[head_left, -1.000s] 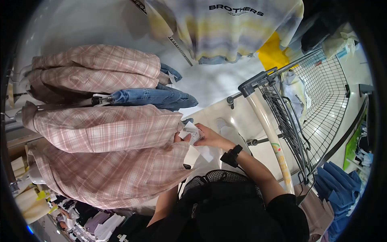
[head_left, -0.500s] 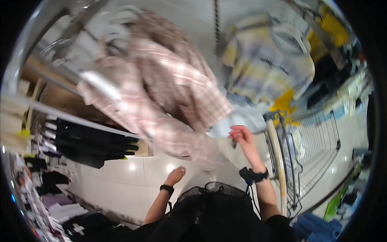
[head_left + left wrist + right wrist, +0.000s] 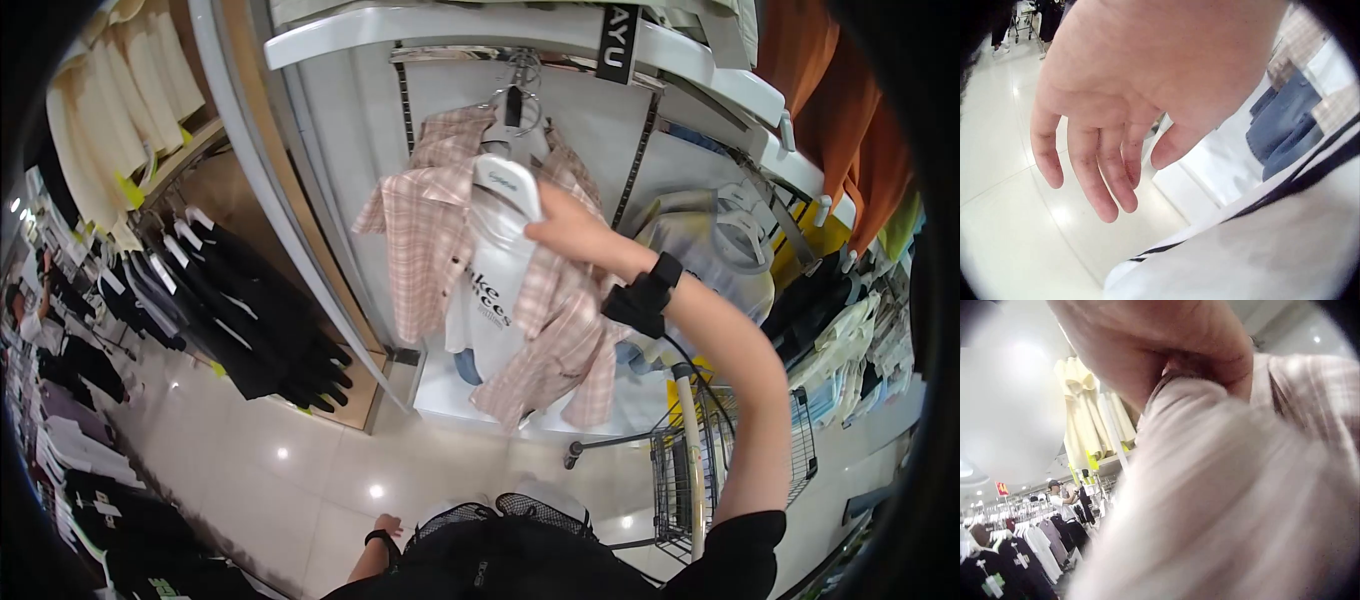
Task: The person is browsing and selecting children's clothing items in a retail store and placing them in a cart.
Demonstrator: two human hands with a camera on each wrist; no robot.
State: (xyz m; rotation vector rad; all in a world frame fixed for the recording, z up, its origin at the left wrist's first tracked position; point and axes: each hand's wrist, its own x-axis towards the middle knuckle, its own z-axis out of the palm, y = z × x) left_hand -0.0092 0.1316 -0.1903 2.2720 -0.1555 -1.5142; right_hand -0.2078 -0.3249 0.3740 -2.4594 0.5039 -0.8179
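A pink plaid shirt (image 3: 430, 250) on a white hanger (image 3: 505, 182) faces me, with a white printed T-shirt (image 3: 490, 290) showing between its fronts. My right hand (image 3: 570, 228) grips the plaid shirt at the shoulder, beside the hanger. Up close in the right wrist view, the right hand (image 3: 1172, 344) curls over the blurred plaid cloth (image 3: 1210, 487), and its fingertips are mostly hidden. Low by my hip hangs my left hand (image 3: 387, 525). Its fingers (image 3: 1094, 169) dangle loosely and hold nothing.
A wire shopping cart (image 3: 690, 470) stands at the right, near a tie-dye T-shirt (image 3: 690, 240) on the wall. Dark garments (image 3: 230, 310) hang at the left beside a grey post (image 3: 290, 190). A white platform (image 3: 450, 405) lies under the shirts. Farther off stands a person (image 3: 1063, 503).
My right hand has left the shirt's lower edge and tag and risen to its shoulder. My left hand has dropped to my side. The head view has swung up to face the rack.
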